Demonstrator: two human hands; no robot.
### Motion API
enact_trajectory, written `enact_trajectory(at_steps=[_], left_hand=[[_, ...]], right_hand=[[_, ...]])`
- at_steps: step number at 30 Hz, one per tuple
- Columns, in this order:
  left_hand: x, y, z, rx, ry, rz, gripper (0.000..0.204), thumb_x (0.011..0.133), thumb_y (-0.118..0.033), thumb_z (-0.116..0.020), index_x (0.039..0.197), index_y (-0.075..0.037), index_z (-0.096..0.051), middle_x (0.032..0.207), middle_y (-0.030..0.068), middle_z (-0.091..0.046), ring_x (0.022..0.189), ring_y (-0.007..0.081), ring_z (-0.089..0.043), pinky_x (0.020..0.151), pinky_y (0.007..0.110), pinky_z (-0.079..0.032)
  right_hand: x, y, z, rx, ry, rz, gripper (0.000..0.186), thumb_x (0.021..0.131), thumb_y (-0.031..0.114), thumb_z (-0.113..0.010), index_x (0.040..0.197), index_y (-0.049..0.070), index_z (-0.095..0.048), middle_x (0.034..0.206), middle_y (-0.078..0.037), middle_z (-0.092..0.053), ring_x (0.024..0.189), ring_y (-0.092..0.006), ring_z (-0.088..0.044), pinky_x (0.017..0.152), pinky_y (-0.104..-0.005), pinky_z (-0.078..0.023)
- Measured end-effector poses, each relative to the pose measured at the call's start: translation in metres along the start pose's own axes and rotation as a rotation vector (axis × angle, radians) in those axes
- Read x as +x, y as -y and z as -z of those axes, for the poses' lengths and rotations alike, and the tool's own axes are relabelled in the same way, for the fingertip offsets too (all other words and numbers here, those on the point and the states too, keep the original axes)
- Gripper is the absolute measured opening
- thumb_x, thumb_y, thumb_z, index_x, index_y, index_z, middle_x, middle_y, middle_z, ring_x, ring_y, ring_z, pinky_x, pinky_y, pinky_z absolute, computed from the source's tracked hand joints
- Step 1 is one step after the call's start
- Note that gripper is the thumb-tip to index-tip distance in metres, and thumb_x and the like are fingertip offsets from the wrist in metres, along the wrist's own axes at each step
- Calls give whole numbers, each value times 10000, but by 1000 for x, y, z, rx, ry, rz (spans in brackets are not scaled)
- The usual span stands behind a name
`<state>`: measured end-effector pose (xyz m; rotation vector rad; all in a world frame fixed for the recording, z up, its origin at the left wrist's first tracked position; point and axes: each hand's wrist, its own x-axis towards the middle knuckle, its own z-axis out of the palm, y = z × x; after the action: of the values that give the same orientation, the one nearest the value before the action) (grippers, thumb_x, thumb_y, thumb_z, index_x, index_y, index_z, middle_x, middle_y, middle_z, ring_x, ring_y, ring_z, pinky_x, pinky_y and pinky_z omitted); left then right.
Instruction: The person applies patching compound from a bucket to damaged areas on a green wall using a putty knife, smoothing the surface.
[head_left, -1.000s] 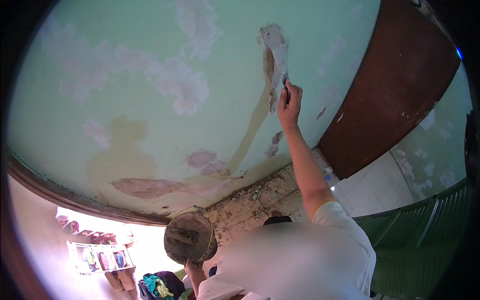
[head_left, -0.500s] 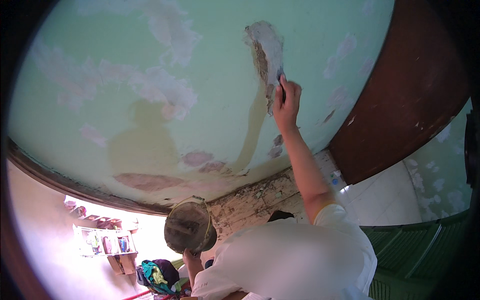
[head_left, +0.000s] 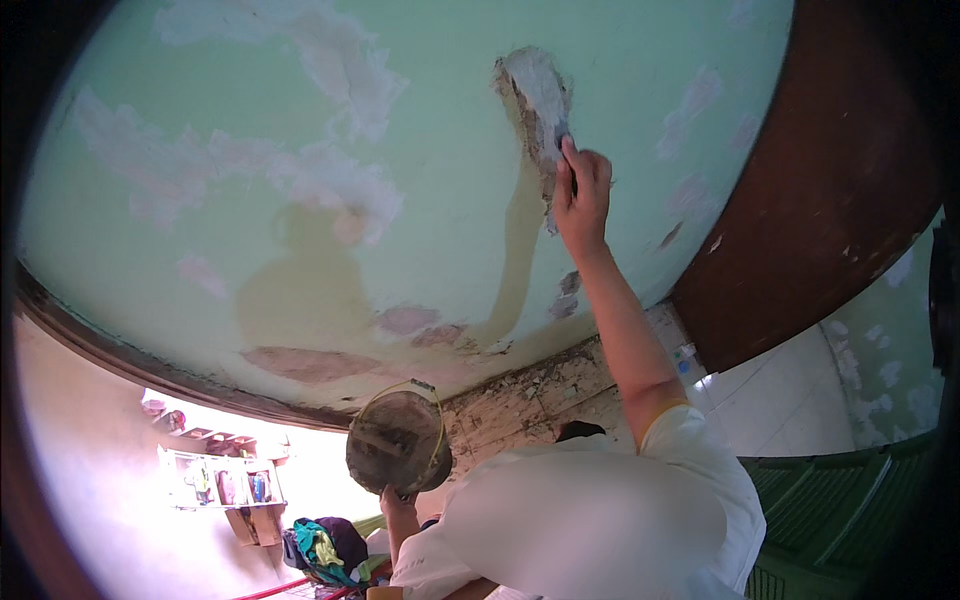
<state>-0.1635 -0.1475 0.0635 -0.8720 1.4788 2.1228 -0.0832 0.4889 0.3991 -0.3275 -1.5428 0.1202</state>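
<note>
Neither of my own hands shows in the head view. In front of me stands a person in a white shirt [head_left: 590,520], seen from behind and below. Their raised hand [head_left: 582,195] presses a small putty knife [head_left: 562,135] against a patch of fresh grey-white plaster [head_left: 535,85] on the pale green ceiling [head_left: 300,130]. Their other hand [head_left: 398,503] holds up a round, dirty metal pan [head_left: 398,442] with a wire handle at shoulder height.
The ceiling has several peeled and patched spots and a yellowish stain [head_left: 515,250]. A dark brown beam [head_left: 800,180] runs at the right, a green railing [head_left: 850,500] is at lower right. Shelves [head_left: 215,480] and piled clothes [head_left: 325,550] lie at lower left.
The person's raised hand has slid the putty knife further up along the plaster patch. The pan hand has stayed roughly where it was.
</note>
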Motion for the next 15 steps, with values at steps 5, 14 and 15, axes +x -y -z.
enact_trajectory(at_steps=[5,14,15], left_hand=[[14,1,2,43,-115,-5,417,777,-81,-587,1185,-67,-498,1164,189,-546,1053,377,-572,811,564,-557],[35,13,46,332,186,-221,436,755,-74,-587,1184,-77,-509,1188,172,-531,1071,382,-546,824,552,-551],[33,10,42,363,170,-228,437,756,-76,-587,1186,-77,-511,1190,171,-530,1079,380,-541,826,549,-550]], right_hand=[[3,2,-1,-74,82,-5,489,838,-5,-619,1299,143,-552,934,-120,-542,869,-290,-510,776,-404,-452],[-19,-6,7,-74,41,-11,417,898,10,-593,1288,156,-577,931,-102,-516,853,-258,-499,736,-350,-455],[-9,-8,1,-66,22,-4,422,898,11,-594,1293,157,-572,931,-102,-515,857,-258,-498,739,-349,-453]])
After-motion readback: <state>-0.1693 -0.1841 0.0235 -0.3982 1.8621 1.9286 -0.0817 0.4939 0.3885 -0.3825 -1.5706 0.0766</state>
